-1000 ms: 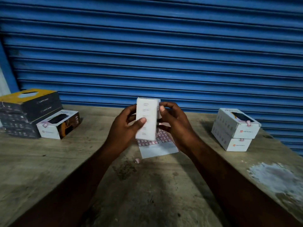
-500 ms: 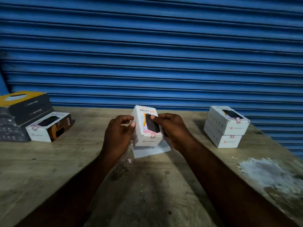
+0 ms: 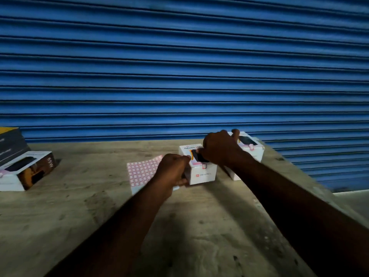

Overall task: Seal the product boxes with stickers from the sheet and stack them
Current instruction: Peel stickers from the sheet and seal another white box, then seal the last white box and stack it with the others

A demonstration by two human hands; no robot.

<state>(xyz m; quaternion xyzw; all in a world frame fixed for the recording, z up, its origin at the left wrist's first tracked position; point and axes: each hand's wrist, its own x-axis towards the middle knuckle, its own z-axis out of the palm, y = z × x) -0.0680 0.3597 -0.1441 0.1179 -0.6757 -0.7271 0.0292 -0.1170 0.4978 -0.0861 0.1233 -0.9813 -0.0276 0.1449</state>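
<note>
Both my hands hold a small white product box (image 3: 202,173) with a pink sticker on its front edge. My left hand (image 3: 173,171) grips its left side and my right hand (image 3: 219,149) grips it from above at the right. The box is just left of a stack of two white boxes (image 3: 252,148), partly hidden behind my right hand. The pink-and-white sticker sheet (image 3: 140,171) lies flat on the table, left of the held box and partly under my left hand.
On the left of the wooden table (image 3: 79,216) lies another white and black box (image 3: 24,171) beside a stack of dark boxes (image 3: 10,144) with a yellow top. A blue roller shutter (image 3: 179,66) closes off the back. The table's right edge (image 3: 327,194) runs diagonally.
My hands turned the box from upright to lying flat and carried it right toward the stack of two. The sticker sheet is now uncovered on the left.
</note>
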